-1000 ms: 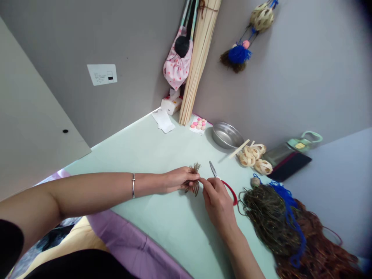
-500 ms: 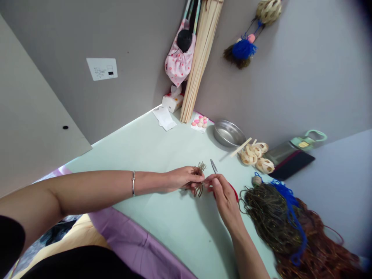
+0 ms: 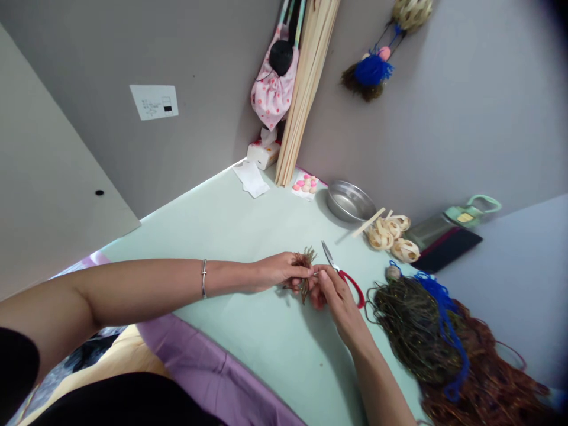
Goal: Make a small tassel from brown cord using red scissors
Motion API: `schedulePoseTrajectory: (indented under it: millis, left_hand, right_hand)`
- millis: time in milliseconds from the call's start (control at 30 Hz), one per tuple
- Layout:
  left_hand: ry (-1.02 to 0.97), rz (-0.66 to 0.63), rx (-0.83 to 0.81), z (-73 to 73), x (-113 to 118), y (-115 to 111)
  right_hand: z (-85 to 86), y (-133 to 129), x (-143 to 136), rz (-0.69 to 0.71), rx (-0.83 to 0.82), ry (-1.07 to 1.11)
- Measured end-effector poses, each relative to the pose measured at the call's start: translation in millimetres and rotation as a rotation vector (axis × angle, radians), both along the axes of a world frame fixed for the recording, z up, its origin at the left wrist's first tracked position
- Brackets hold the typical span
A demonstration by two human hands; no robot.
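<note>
Between thumb and fingers my left hand (image 3: 281,272) pinches a small brown yarn tassel (image 3: 305,258), whose cut ends stick out above and below the grip. My right hand (image 3: 335,296) is closed close against it, thumb and index finger pressed together at the tassel's right side. What those fingertips hold is too small to make out. Just beyond my right hand lies a pair of scissors (image 3: 341,272) with red handles, blades pointing away.
Olive and brown yarn (image 3: 417,325) with blue strands (image 3: 448,331) lies at right. Behind are wood-strip balls (image 3: 388,234), a steel bowl (image 3: 350,202), pink beads (image 3: 305,184), a tissue box (image 3: 262,155), wooden strips (image 3: 306,94) and a bottle (image 3: 432,231).
My right hand has shifted slightly down and its fingers have curled lower beside the tassel, baring more of the scissors. My left hand keeps its hold in nearly the same spot.
</note>
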State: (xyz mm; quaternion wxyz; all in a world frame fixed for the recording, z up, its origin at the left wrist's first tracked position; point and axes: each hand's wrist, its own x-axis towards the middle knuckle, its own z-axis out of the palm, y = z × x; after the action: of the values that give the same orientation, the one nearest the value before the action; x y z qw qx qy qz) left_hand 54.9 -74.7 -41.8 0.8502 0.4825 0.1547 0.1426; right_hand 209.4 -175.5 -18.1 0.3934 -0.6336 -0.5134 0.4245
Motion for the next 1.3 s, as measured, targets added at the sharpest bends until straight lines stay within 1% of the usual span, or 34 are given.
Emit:
schedulePoseTrajectory:
  millis: [100, 267, 467, 667, 833, 1000, 1167, 1300]
  left_hand:
    - [0.048, 0.015, -0.015, 0.2, 0, 0]
    - [0.073, 0.069, 0.022, -0.1, -1, 1]
    - [0.032, 0.060, 0.006, -3.8, 0, 0]
    - [0.018, 0.044, -0.011, -4.3, 1, 1]
    - [0.031, 0.016, 0.006, 0.2, 0, 2]
    - [0.077, 0.025, -0.017, 5.4, 0, 0]
    - [0.078, 0.034, -0.032, 2.8, 1, 0]
    - [0.026, 0.018, 0.013, -0.2, 0, 0]
  right_hand:
    - [-2.7, 2, 2, 0.010, 0.026, 0.022]
    - [-1.7, 3, 4, -0.077, 0.080, 0.060]
    - [3.8, 1, 1, -0.128, 0.076, 0.111]
    - [5.2, 1, -1, -0.213, 0.068, 0.107]
    - [4.5, 1, -2, -0.197, 0.110, 0.151]
    - [4.8, 0, -4, -0.163, 0.124, 0.190]
    - [5.5, 0, -5, -0.156, 0.127, 0.191]
    - [6.0, 0, -6, -0.168, 0.135, 0.167]
